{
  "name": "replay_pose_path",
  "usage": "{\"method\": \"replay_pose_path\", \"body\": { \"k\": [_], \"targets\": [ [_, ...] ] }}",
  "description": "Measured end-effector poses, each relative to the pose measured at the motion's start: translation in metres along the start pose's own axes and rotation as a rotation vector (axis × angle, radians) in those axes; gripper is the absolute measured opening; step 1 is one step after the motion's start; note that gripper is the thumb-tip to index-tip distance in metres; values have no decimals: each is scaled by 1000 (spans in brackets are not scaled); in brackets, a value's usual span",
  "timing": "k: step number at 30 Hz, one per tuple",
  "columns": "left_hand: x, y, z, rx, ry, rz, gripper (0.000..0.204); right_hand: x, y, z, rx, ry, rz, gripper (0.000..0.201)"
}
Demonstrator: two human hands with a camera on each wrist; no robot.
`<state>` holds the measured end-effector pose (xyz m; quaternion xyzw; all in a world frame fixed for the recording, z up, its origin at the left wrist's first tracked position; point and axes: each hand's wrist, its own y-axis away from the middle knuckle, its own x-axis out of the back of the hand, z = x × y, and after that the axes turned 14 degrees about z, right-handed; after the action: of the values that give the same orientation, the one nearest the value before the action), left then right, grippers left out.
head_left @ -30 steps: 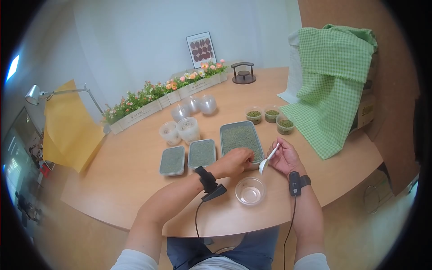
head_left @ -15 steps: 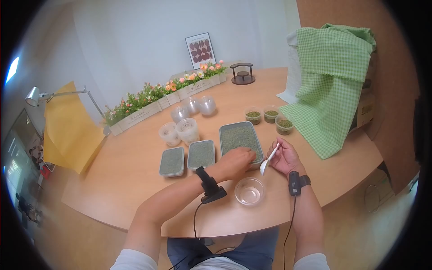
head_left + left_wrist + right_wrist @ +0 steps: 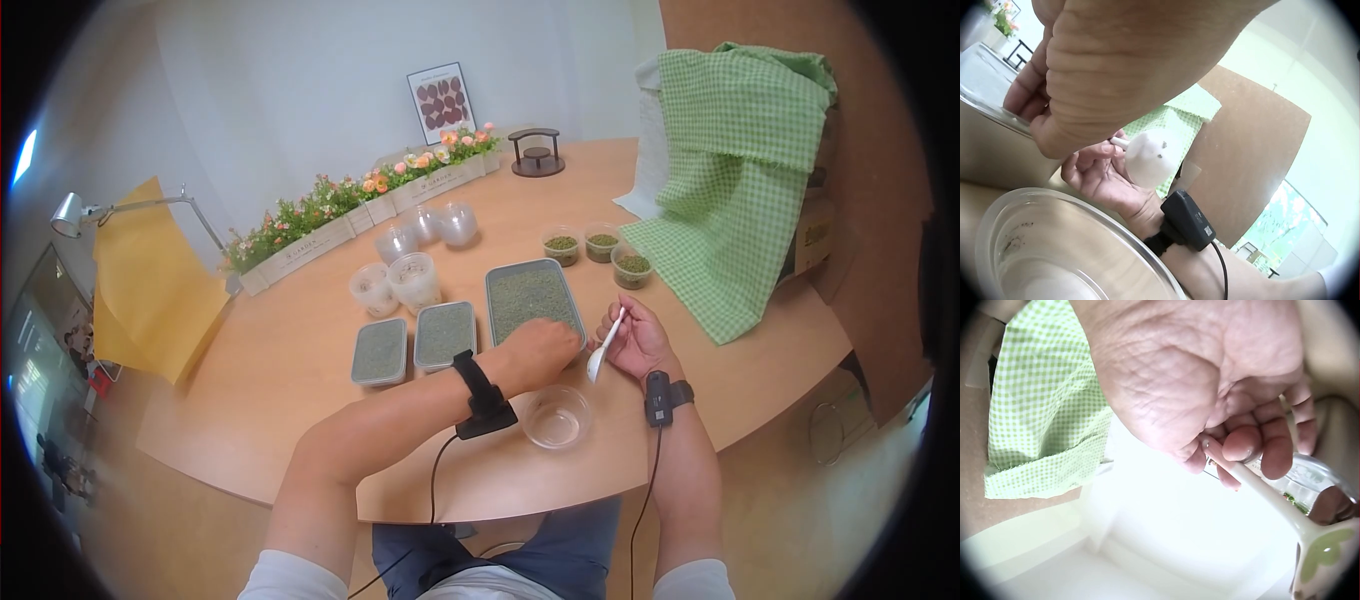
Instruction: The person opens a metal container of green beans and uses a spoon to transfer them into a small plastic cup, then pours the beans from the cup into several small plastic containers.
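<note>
My left hand (image 3: 540, 352) is at the near right corner of a large rectangular tub (image 3: 488, 290) of grey-green granules. In the left wrist view, its bent fingers lie over the tub's glossy lid (image 3: 985, 78) and the thumb sits at the rim, pinching the edge. My right hand (image 3: 640, 335) is palm up and pinches the handle of a white spoon (image 3: 598, 362); its bowl points down and left. A green pattern marks the spoon in the right wrist view. Just below the hands stands a clear round bowl (image 3: 558, 420) with a few dark specks.
Two smaller granule-filled tubs (image 3: 380, 352) stand left of the large one. Behind them are stacked plastic cups (image 3: 413, 280) and clear rounded cups (image 3: 458, 226). Three small cups (image 3: 631, 268) with green contents sit by a checked cloth (image 3: 745, 150). Flower boxes (image 3: 340, 232) line the back.
My left hand has shifted right along the large tub's near edge to its corner, and its wrist has turned. The right hand still holds the spoon in nearly the same place.
</note>
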<state>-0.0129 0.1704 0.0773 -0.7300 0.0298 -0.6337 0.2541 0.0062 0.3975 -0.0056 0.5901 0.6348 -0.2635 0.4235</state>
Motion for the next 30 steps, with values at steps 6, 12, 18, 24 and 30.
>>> {"method": "replay_pose_path", "body": {
  "k": [6, 12, 18, 24, 30],
  "targets": [
    [-5, -4, 1, -77, -66, -46, 12, -3, 1, 0, 2, -10, -15, 45],
    [-9, -5, 1, -15, -107, -37, 14, -4, 2, 0, 17, 1, 0, 45],
    [-10, -3, -3, -15, -104, -38, 18, -12, 2, 3, 52, 43, 67, 45],
    [-11, -1, 1, 22, -106, -19, 18, -10, 1, 4, 47, 56, 50, 44],
    [-6, -5, -2, 92, -28, -71, 25, -2, -6, 4, 15, 46, 15, 44]
  ]
}}
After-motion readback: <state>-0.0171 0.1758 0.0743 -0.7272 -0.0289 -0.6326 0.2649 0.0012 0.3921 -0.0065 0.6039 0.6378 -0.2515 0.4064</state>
